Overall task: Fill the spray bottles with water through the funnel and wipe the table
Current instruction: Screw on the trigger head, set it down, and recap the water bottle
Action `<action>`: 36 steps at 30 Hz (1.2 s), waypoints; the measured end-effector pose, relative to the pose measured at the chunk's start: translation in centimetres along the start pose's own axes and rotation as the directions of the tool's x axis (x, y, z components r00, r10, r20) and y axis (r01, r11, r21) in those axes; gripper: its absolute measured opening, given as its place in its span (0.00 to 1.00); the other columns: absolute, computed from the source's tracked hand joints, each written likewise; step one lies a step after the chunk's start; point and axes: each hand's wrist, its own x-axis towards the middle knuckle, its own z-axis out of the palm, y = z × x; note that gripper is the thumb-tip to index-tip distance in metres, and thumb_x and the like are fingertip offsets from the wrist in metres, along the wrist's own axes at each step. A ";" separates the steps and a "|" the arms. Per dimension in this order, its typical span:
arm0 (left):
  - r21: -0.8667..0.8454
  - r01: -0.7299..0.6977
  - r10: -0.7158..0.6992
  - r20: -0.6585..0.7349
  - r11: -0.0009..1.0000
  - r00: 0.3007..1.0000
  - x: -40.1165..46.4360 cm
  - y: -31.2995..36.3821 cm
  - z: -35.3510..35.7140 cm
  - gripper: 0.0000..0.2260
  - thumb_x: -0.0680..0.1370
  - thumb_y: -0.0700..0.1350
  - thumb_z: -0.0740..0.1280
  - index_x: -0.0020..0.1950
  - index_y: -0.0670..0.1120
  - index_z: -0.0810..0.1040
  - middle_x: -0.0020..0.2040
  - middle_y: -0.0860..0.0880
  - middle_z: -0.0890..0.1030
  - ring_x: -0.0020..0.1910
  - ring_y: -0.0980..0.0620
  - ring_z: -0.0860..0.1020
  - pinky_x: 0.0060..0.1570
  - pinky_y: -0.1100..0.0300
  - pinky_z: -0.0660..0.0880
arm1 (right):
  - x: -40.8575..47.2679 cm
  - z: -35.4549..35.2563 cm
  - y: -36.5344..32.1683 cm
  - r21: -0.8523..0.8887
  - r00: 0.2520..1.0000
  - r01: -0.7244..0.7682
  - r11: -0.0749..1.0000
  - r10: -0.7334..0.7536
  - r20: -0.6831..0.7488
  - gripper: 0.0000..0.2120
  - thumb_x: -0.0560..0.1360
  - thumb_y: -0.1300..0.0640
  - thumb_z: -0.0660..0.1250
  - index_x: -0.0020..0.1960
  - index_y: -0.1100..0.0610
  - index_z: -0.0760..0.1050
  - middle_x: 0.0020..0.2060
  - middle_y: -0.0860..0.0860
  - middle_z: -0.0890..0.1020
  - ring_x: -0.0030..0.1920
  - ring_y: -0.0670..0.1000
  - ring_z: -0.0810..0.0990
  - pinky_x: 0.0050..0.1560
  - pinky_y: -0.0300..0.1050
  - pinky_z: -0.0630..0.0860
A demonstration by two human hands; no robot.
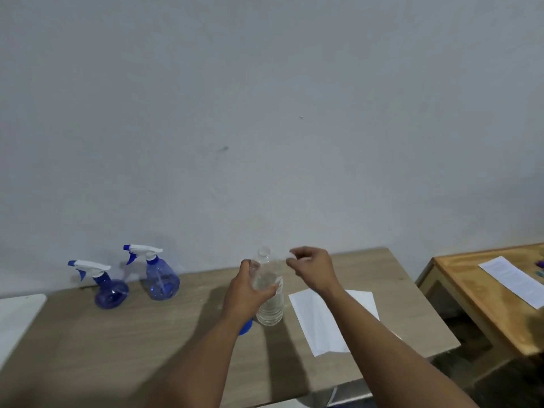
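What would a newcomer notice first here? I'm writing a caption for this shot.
The two hands mid-table: the left hand grips a clear water bottle, the right hand hovers beside its neck. Two blue spray bottles stand at the far left by the wall, and a white cloth lies right of the bottle.

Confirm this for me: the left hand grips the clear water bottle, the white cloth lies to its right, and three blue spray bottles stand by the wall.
One thing is off: the head view shows two blue spray bottles by the wall, not three. The rest holds: the left hand grips the clear water bottle, and the white cloth lies to its right.
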 end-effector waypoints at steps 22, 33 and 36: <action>0.056 0.060 -0.062 0.026 0.997 0.998 0.4 0.7 0.1 0.29 0.67 0.55 0.81 0.60 0.56 0.68 0.59 0.59 0.77 0.59 0.55 0.77 0.53 0.59 0.72 | 1.0 0.3 -8.5 -0.414 0.847 0.453 0.789 -0.236 0.477 0.16 0.77 0.52 0.76 0.64 0.54 0.83 0.55 0.45 0.76 0.51 0.46 0.81 0.55 0.42 0.75; 0.103 0.045 -0.053 0.078 0.994 0.996 0.4 1.2 0.3 0.35 0.69 0.58 0.79 0.69 0.55 0.65 0.68 0.58 0.75 0.67 0.54 0.75 0.63 0.53 0.74 | -0.4 1.8 -4.4 -0.342 0.934 0.356 0.870 -0.319 0.160 0.25 0.72 0.35 0.76 0.59 0.50 0.77 0.48 0.46 0.81 0.47 0.47 0.80 0.49 0.45 0.77; 0.091 0.058 -0.064 0.071 0.994 0.995 0.5 1.3 0.2 0.34 0.69 0.58 0.79 0.68 0.54 0.66 0.63 0.59 0.78 0.63 0.54 0.77 0.56 0.57 0.73 | -0.6 1.7 -3.9 -0.205 0.894 0.410 0.889 -0.346 0.286 0.27 0.79 0.42 0.72 0.76 0.47 0.71 0.64 0.47 0.79 0.62 0.47 0.79 0.65 0.45 0.76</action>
